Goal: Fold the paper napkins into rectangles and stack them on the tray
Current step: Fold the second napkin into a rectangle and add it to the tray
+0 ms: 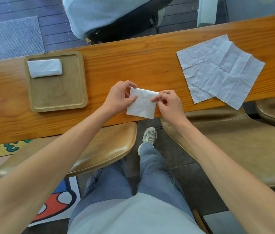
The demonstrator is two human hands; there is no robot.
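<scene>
Pinching a half-folded napkin [141,103] at both sides, left hand [119,97] and right hand [168,105], fingers curled. Lying folded on the tray [57,105]: 1 napkin [44,68]. Lying open on the desk [133,56]: 2 napkins [221,70].

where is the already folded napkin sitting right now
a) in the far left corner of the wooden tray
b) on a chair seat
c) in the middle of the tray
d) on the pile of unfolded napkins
a: the folded napkin lies in the far left corner of the wooden tray, away from both hands.

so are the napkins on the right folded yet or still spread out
Spread out. The napkins on the right lie flat and unfolded on the table, overlapping, showing only crease lines; neither hand touches them.
</scene>
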